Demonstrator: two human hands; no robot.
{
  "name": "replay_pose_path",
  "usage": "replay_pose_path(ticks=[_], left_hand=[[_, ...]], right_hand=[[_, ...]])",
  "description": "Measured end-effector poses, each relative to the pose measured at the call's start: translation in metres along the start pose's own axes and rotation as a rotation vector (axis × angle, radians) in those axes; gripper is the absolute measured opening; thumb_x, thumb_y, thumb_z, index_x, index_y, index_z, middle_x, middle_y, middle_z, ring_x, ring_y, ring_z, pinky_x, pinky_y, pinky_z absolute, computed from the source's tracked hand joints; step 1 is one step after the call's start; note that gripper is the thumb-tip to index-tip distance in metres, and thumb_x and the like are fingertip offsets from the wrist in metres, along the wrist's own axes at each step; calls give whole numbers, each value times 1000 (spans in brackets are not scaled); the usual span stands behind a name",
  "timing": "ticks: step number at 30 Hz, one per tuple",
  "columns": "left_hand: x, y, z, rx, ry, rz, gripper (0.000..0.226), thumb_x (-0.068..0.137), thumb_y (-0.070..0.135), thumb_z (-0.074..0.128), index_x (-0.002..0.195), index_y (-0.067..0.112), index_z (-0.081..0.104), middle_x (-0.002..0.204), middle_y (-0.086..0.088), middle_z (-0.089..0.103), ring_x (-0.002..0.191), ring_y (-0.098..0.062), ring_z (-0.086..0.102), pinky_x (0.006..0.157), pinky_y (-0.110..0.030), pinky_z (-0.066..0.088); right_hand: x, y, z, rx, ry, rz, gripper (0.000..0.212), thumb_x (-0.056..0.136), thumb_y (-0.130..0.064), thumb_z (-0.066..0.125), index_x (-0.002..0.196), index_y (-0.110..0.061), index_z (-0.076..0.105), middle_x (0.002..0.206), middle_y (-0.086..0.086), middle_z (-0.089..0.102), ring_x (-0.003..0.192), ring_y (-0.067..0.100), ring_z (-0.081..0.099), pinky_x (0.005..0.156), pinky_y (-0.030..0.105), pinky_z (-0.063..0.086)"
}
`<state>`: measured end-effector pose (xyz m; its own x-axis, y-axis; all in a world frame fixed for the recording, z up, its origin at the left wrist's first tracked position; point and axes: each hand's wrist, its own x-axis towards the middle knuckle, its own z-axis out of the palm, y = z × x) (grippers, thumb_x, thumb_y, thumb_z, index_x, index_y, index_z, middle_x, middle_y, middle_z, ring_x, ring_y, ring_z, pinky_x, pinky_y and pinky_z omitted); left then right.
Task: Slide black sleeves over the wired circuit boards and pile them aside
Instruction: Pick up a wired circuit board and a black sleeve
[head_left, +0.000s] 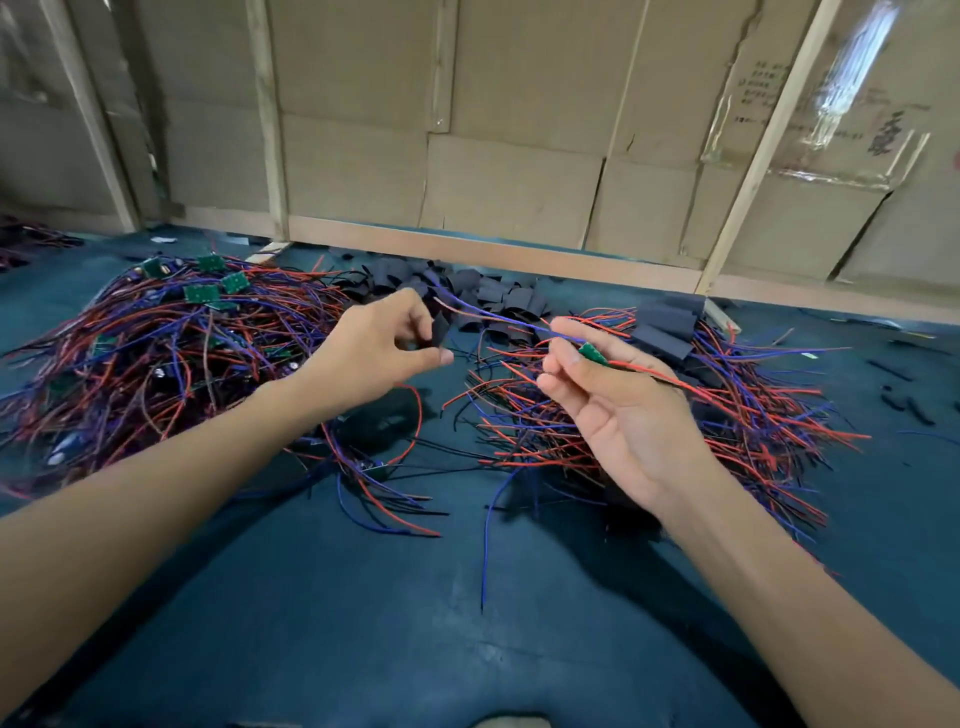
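black sleeve (439, 331) pinched in left hand (376, 351) fingers, right hand (618, 400) fingers pinching circuit board (592, 353)

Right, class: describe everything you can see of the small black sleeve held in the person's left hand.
The black sleeve is a short, flat piece of matte, flexible-looking tubing. The left hand pinches it between thumb and fingertips, holding it roughly upright in the air above the blue table. Its ends are too small to tell whether they are open. It sits apart from the wired circuit board in the right hand, not yet slid on.
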<state>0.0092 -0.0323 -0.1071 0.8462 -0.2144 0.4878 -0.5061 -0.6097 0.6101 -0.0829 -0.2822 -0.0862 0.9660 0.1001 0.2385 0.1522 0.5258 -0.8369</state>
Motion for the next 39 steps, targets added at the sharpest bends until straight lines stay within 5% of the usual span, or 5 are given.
replay_pose_path(ticks=[6, 11, 21, 31, 39], left_hand=[[-21, 9, -6, 14, 121, 145, 53, 80, 25, 85, 127, 25, 60, 103, 11, 67, 95, 3, 60, 93, -13, 47], [-34, 14, -12, 151, 204, 304, 37, 84, 21, 82, 116, 19, 64, 105, 8, 70, 100, -11, 65, 92, -32, 52], [-44, 31, -3, 57, 94, 332, 40, 85, 34, 79, 115, 34, 52, 104, 34, 58, 105, 13, 56, 92, -11, 45], [-58, 66, -3, -244, 59, 213, 19, 83, 5, 45, 91, 22, 43, 70, -9, 49, 62, -24, 42, 58, -35, 40], [-62, 71, -12, -57, -265, 381, 23, 100, 29, 45, 100, 16, 64, 68, 3, 50, 64, -16, 46, 63, -31, 39]], right_hand=[[0, -6, 2, -147, -4, -153, 9, 90, -5, 67, 96, 0, 71, 77, 13, 68, 62, 21, 64, 56, 31, 57], [-2, -9, 1, -232, 13, -255, 10, 84, -2, 69, 78, -10, 71, 66, 12, 62, 50, 24, 56, 48, 32, 50], [-3, 1, -7, -426, 63, -350, 20, 79, -6, 70, 76, -21, 57, 56, 1, 49, 40, 23, 51, 54, 35, 46], [-7, -6, -4, -380, -99, -211, 17, 83, -5, 60, 82, -5, 77, 70, 20, 66, 65, 39, 69, 55, 38, 56], [-5, -15, -5, -339, -62, -237, 25, 85, 0, 54, 77, -5, 77, 64, 16, 64, 56, 32, 64, 49, 33, 52]])
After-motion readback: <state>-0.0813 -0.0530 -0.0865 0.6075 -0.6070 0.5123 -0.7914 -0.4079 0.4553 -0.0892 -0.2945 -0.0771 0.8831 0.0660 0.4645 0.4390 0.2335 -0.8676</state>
